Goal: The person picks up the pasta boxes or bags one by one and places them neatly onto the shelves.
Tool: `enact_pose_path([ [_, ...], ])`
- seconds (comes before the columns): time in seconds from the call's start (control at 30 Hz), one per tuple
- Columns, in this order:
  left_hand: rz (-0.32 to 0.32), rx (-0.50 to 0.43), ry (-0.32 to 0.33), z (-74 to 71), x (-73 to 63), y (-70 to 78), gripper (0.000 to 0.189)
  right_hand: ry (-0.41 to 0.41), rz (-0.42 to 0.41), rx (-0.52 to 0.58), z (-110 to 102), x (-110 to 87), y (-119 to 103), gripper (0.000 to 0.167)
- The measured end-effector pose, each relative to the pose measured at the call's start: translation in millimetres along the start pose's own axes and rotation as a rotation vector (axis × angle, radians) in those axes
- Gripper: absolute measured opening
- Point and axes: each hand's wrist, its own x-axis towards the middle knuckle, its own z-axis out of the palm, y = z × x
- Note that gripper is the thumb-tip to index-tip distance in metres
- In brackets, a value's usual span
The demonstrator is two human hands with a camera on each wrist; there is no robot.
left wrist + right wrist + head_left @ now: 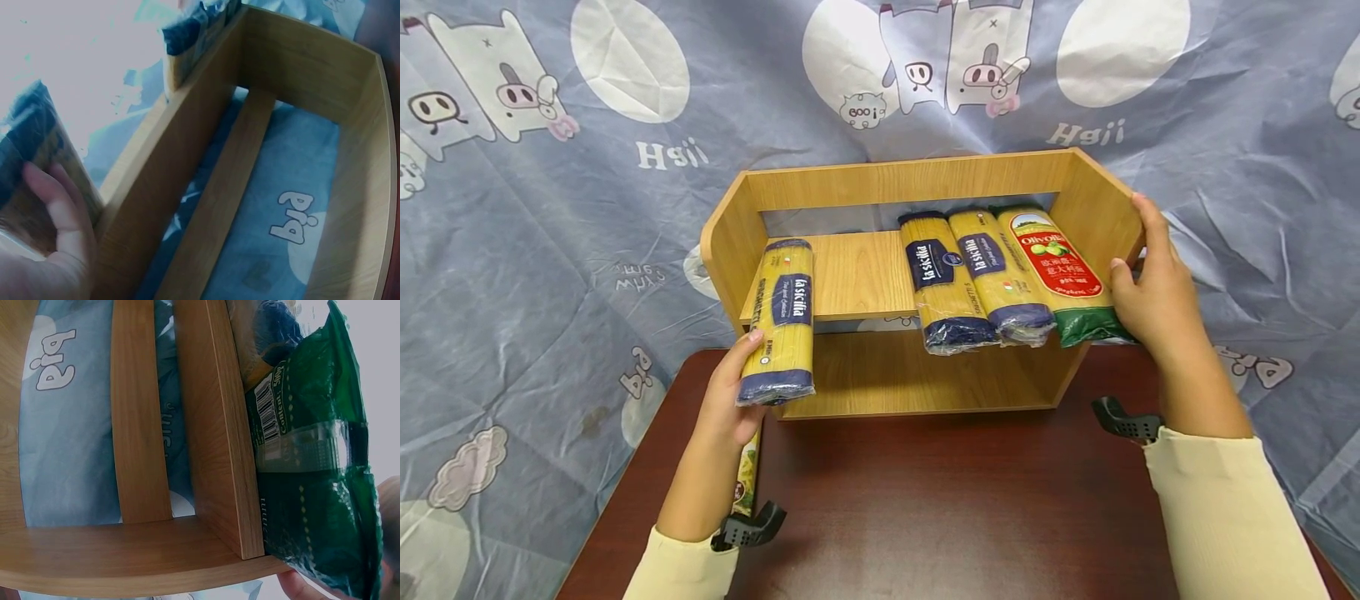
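My left hand [727, 396] grips a blue-and-yellow La Sicilia spaghetti pack [787, 308] by its lower part, at the left end of the upper shelf of a small wooden shelf unit [865, 267]. In the left wrist view, fingers curl against the same pack [44, 150]. On the shelf's right half lie two more La Sicilia packs [951, 287] and a red-and-green Olivoilà spaghetti pack [1060, 275]. My right hand [1165, 300] holds the unit's right side panel [1105, 204], thumb inside beside the Olivoilà pack. In the right wrist view that hand is mostly hidden behind the green wrapper [312, 475].
The unit stands on a dark red-brown table [955, 500] against a blue cartoon-print cloth [760, 92]. A long yellow-green packet [747, 475] lies on the table, partly behind my left forearm. Below the upper shelf is a lower compartment [917, 375].
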Motion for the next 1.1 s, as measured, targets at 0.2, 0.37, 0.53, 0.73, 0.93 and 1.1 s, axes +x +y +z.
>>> enact_pose_path([
  [0.2, 0.103, 0.055, -0.008, -2.1, -17.5, -3.7, 0.041, 0.007, -0.009, 0.003, 1, 0.8, 0, 0.076],
  [0.37, 0.179, 0.052, -0.156, -7.0, -28.5, -5.7, 0.063, 0.0, -0.003, 0.0, 0, 1.8, 0, 0.076],
  [0.53, 0.178, 0.079, -0.253, -12.2, -32.7, -6.6, 0.09, -0.005, 0.004, 0.01, 0, 1.7, -1, 0.076],
  [0.73, 0.156, 0.132, -0.228, -12.3, -31.4, -7.3, 0.098, 0.0, 0.008, 0.016, 0, 1.2, 0, 0.076],
  [0.93, 0.154, 0.163, -0.208, -8.9, -29.3, -9.8, 0.098, -0.001, 0.005, 0.01, 1, 1.0, -1, 0.076],
  [1.1, 0.144, 0.171, -0.218, -5.5, -26.7, -12.0, 0.098, 0.0, 0.011, 0.011, 1, 1.2, -1, 0.076],
])
